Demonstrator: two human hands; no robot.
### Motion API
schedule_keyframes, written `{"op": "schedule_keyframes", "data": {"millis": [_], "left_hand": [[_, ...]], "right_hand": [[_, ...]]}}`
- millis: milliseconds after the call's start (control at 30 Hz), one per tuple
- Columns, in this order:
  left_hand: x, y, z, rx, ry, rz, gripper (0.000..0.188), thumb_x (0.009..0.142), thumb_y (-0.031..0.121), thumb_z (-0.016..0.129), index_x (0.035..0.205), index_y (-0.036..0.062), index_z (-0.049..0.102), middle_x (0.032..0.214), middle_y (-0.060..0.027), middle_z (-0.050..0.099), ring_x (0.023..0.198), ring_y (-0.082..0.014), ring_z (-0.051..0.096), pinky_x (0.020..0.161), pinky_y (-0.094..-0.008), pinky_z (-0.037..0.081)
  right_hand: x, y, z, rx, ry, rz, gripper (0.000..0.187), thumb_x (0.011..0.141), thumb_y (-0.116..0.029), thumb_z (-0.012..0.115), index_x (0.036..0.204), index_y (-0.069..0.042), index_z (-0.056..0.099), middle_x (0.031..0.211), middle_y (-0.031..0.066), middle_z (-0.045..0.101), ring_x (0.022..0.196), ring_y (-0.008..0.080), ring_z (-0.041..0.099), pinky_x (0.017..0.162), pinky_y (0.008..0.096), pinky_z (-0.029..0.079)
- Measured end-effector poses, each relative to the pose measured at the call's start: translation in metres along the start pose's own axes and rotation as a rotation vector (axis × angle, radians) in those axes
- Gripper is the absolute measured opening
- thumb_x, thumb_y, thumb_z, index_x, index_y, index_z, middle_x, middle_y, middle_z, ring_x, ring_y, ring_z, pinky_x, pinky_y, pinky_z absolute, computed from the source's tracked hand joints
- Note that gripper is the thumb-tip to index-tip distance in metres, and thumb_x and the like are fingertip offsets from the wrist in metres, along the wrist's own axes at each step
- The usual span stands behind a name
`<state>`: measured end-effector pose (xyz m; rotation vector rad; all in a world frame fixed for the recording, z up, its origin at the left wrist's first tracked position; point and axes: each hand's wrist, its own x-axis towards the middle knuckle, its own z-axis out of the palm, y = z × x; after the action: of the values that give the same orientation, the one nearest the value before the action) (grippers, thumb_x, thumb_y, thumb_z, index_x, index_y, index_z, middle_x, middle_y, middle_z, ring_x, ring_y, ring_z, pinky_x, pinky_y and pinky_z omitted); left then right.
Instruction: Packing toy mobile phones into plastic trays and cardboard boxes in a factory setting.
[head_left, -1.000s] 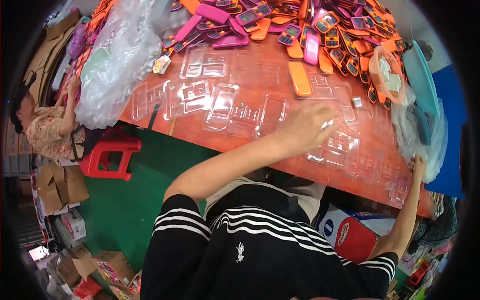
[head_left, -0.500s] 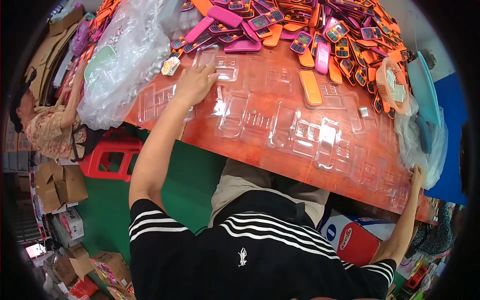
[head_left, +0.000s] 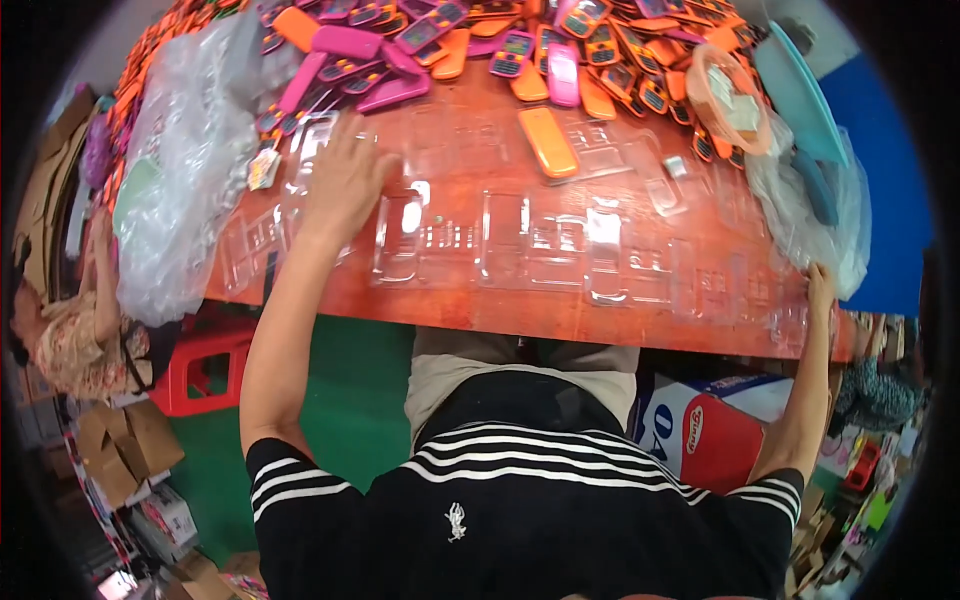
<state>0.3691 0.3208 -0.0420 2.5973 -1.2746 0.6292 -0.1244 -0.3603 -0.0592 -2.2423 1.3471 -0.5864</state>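
Several clear plastic blister trays lie in rows across the red-brown table. My left hand is over the trays at the left, fingers stretched and thumb apart, slightly blurred; nothing shows in it. At the table's right edge, my right hand is at the lower end of a clear plastic bag, by the last trays. Its fingers are too small to tell whether they grip the bag. An orange toy phone lies face down on a tray in the middle. A small stack of printed cards lies left of my left hand.
A heap of orange and purple toy phones covers the far side. A peach basket and a blue-green basin stand at the right. A large plastic bag lies left, near another person and a red stool.
The view has turned, so the table sits further left and higher. My left hand has drawn back slightly toward me over the trays. My right hand stays beside the bag.
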Motion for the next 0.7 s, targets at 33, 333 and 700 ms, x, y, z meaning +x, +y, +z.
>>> {"op": "schedule_keyframes", "data": {"millis": [33,333,700], "left_hand": [[0.009,0.017,0.001,-0.050,-0.135,0.024,0.049,0.089,0.039,0.045,0.128,0.0086,0.043,0.133,-0.0161,0.041,0.125,-0.0348,0.034,0.100,-0.0500,0.028],[0.035,0.041,0.012,-0.116,-0.324,0.085,0.042,0.090,0.034,0.042,0.122,0.0077,0.045,0.121,-0.0128,0.048,0.117,-0.0333,0.041,0.098,-0.0485,0.031],[0.082,0.150,0.029,-0.154,-0.206,0.296,0.057,0.089,0.046,0.042,0.131,0.0086,0.039,0.139,-0.0138,0.033,0.128,-0.0339,0.029,0.104,-0.0501,0.023]], "right_hand": [[-0.006,-0.005,0.003,0.014,-0.017,0.036,0.033,0.084,-0.030,0.052,0.098,0.000,0.060,0.074,0.0072,0.062,0.054,0.0103,0.053,0.045,0.0244,0.040],[-0.037,-0.047,0.005,0.019,0.007,0.048,0.034,0.085,-0.028,0.054,0.098,0.002,0.062,0.076,0.0074,0.062,0.058,0.0129,0.057,0.049,0.0261,0.044],[-0.055,-0.062,0.007,0.011,0.019,0.029,0.034,0.082,-0.029,0.055,0.097,0.000,0.064,0.073,0.0050,0.063,0.059,0.0105,0.056,0.053,0.0245,0.043]]}}
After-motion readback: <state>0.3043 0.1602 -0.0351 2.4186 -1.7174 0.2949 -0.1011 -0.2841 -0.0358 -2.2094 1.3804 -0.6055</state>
